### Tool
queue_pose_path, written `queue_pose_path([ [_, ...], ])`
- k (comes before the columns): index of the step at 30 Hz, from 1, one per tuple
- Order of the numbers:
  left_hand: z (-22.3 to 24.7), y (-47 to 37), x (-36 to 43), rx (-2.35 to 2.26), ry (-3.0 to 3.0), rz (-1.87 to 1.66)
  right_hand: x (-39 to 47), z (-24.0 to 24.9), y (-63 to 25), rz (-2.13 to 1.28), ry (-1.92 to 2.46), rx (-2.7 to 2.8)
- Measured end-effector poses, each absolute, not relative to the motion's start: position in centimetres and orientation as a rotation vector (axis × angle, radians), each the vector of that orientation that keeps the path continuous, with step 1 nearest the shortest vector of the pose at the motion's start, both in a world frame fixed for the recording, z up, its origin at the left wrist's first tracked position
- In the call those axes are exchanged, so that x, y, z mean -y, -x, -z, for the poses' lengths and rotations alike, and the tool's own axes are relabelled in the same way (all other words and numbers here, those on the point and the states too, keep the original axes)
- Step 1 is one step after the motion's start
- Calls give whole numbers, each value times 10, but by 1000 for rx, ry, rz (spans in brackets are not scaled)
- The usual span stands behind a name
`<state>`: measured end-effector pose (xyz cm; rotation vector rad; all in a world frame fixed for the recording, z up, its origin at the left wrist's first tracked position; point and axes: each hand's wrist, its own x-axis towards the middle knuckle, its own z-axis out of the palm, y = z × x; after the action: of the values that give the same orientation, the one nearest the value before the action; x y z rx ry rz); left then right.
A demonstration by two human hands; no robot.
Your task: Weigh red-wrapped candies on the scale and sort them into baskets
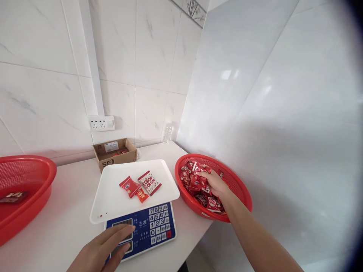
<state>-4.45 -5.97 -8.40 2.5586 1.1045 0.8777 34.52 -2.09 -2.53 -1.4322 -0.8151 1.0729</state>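
Observation:
My right hand (212,180) reaches into the right red basket (238,185), its fingers closed on a red-and-white snack packet (197,167). More small red packets (195,182) lie heaped under and around it. Over the display of the blue digital scale (141,236) is my left hand (104,245), fingers apart and holding nothing; whether it touches the scale I cannot tell. On the scale's white tray (110,189) lie a red packet (129,186), an orange-red packet (141,195) and a white packet with red print (149,183).
An open cardboard box (120,158) with a few wrapped items stands behind the tray. Another red basket (42,181) with a dark red packet (14,197) is at the left. A clear plastic bottle (168,133) stands in the back corner, by the tiled wall (153,68).

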Motion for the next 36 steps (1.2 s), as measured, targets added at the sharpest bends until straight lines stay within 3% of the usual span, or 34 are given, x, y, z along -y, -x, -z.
queue_pose_path([
  [4,68,27,62,-1082,-2414,-793,33,18,-324,-1151,1373,799],
  [11,55,-11,82,-927,-1488,-668,73,39,-214,-1472,1061,852],
  [17,70,-22,91,-710,-1020,-687,96,73,-149,-1043,1280,1061],
  [21,78,-17,90,-727,-924,-775,100,71,-144,-1015,1300,1045],
  [28,47,6,65,-1126,-1306,-820,98,62,-167,-898,1356,893],
  [36,30,16,13,-1596,-2245,-376,100,59,-199,-629,1459,886],
])
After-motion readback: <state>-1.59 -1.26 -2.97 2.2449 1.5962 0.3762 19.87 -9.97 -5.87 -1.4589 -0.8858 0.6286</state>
